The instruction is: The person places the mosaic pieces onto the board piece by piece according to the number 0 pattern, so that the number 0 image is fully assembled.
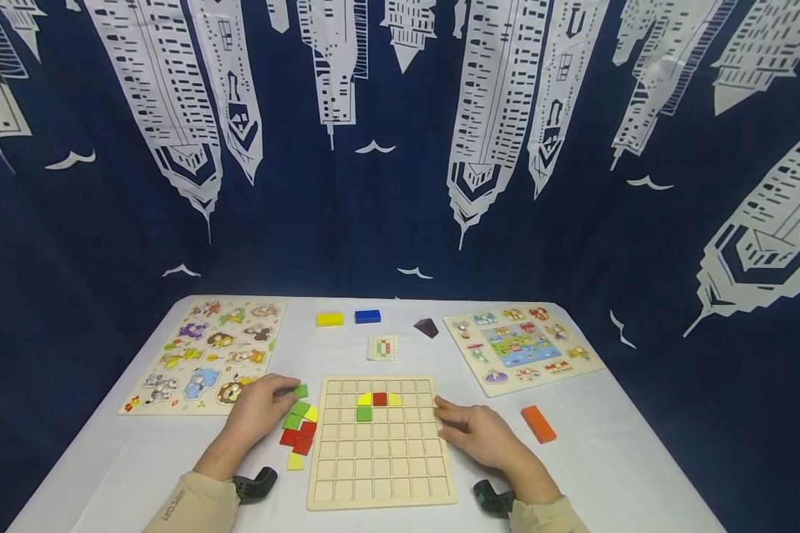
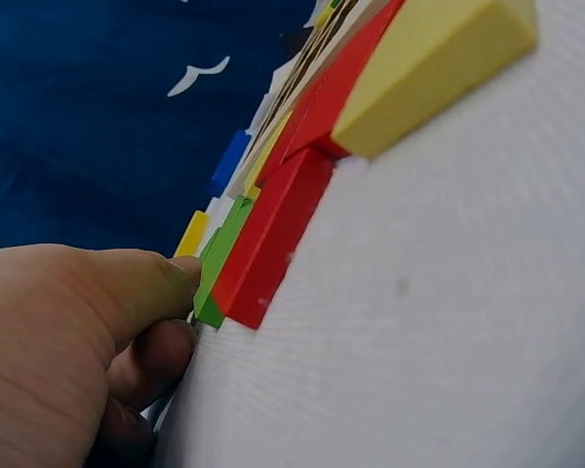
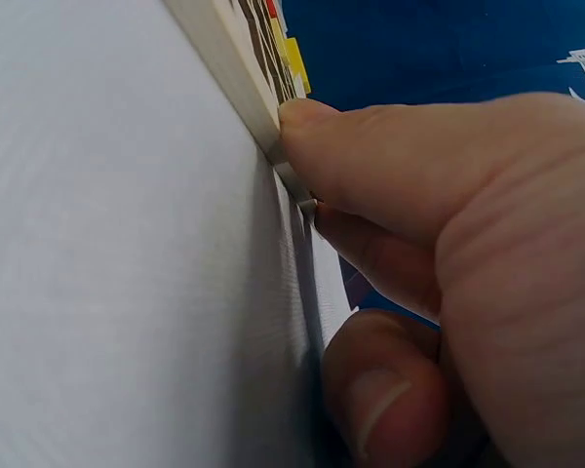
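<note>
One marking recorded: small dark lettering [image 1: 173, 505] on the person's beige left sleeve [image 1: 208, 507], running at a steep slant. It appears to begin "Le"; the remaining characters are too small to read with certainty.

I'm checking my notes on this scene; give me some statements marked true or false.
1. The right hand touches the board. True.
2. The left hand rests on the board. False: the left hand is at a green tile.
3. The board holds exactly one red tile. True.
4. The orange block lies left of the board. False: the orange block lies to its right.
5. The blue block lies right of the yellow block. True.
</note>
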A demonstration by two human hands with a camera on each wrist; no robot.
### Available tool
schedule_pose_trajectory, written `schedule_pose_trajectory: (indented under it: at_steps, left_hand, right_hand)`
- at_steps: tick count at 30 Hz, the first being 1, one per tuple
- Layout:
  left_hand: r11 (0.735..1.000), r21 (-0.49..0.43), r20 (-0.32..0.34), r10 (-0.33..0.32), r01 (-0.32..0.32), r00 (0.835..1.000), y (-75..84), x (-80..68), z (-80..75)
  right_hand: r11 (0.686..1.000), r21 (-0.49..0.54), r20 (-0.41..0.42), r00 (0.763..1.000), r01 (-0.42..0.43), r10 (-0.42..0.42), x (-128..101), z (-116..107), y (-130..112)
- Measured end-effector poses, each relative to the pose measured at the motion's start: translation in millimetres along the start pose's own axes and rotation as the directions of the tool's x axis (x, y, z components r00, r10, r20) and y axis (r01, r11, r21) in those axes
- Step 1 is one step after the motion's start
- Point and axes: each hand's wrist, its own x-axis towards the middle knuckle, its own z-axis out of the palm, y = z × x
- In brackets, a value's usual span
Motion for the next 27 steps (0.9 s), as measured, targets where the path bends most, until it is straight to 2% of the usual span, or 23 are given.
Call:
schedule_pose_trajectory:
  at_steps: [14, 19, 23, 27]
  left_hand:
    - [1.000, 0.000, -0.029, 0.016, -0.016, 0.999, -1.1, 0.1, 4.7]
    - [0.999, -0.039, -0.047, 0.014, -0.015, 0.999, 0.1, 0.1, 4.1]
    - [0.998, -0.059, -0.057, 0.022, -0.026, 0.998, 12.5, -3.8, 1.8]
    - [0.995, -0.076, -0.005, 0.070, -0.070, 0.998, 39.3, -15.1, 2.6]
  right_hand:
    - [1.000, 0.017, 0.003, 1.000, 0.000, 0.000, -3, 2, 2]
    - [1.000, 0.018, 0.001, 1.000, -0.001, 0.001, -4, 2, 0]
    - [1.000, 0.007, 0.000, 1.000, 0.009, -0.009, -2, 0, -1]
    - [1.000, -0.001, -0.003, 1.000, 0.011, -0.011, -1, 0, 0]
